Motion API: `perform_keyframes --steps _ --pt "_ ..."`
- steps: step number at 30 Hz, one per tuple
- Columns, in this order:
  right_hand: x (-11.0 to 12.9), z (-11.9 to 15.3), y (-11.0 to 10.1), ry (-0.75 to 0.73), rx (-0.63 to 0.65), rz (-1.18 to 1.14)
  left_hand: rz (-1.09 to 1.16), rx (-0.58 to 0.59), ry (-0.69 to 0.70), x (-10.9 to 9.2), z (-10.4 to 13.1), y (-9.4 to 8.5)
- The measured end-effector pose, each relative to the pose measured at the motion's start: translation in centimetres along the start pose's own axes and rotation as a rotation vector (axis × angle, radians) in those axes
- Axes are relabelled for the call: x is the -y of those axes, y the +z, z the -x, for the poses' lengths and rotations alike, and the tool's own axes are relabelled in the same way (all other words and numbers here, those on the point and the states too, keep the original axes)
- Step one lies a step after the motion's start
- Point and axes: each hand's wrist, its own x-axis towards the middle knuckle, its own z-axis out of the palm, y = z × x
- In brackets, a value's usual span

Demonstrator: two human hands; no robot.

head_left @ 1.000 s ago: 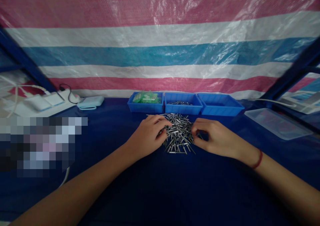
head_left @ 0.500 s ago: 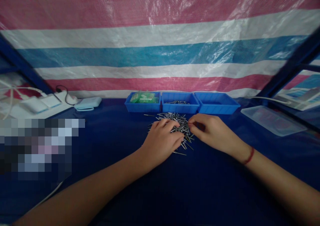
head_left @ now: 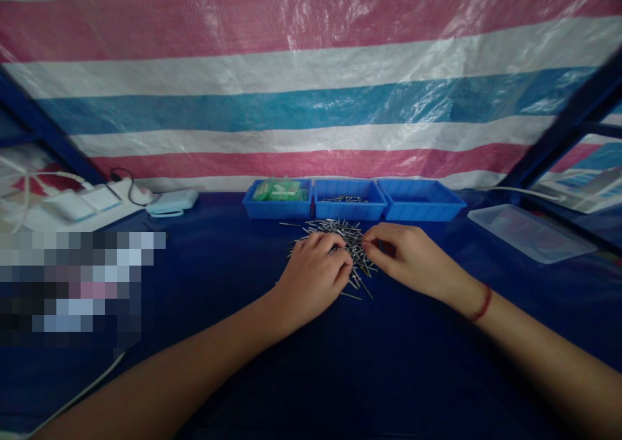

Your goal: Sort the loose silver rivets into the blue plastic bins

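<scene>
In the head view, your left hand point(head_left: 313, 271) lies palm down over the left and near part of a pile of blind rivets point(head_left: 356, 240), hiding much of it. Its fingers are curled, with only a narrow gap between thumb and forefinger; you cannot tell from here whether they hold a rivet. Your right hand point(head_left: 413, 255) is at the right edge of the pile, thumb and forefinger brought close together at the rivets, and whether anything is pinched between them cannot be told either. You wear a red bracelet point(head_left: 483, 304) on the right wrist.

The pile sits on the blue desk point(head_left: 359, 369) between your hands, its rivets pointing every way. One stray rivet point(head_left: 290, 224) lies off its far left side, and a few stick out on the near side.

Just behind the pile, three blue bins stand in a row: the left bin point(head_left: 276, 210) holds a green packet point(head_left: 279, 189), the middle bin point(head_left: 348, 213) holds more rivets point(head_left: 345, 199), and the right bin point(head_left: 422, 213) ends the row. Farther right lies a clear plastic tray or lid point(head_left: 532, 232). Well to your left are a light blue case point(head_left: 172, 201) and a white power strip point(head_left: 100, 213). A striped plastic sheet point(head_left: 311, 113) hangs behind everything.
</scene>
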Motion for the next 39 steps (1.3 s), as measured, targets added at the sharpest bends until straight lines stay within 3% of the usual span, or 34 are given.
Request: perform_keyframes --steps 11,17,22,28,34,39 --pt "0.0 -0.1 0.0 -0.003 0.010 0.004 0.053 -0.006 -0.030 0.0 0.2 0.3" --pt "0.1 0.0 0.0 0.006 -0.035 -0.027 0.169 -0.146 -0.050 0.0 0.4 0.5" --pt "0.9 0.3 0.4 0.087 -0.057 -0.339 0.273 -0.159 -0.093 0.2 0.6 -0.3" --pt "2.4 0.7 1.3 0.146 -0.001 -0.714 0.478 -0.272 -0.201 0.2 1.2 -0.5" --pt "3.1 0.5 1.7 0.182 -0.057 -0.847 0.600 -0.296 -0.203 0.0 1.1 -0.5" --pt "3.0 0.6 1.8 0.181 -0.069 -0.828 0.603 -0.264 -0.211 0.0 1.1 -0.3"
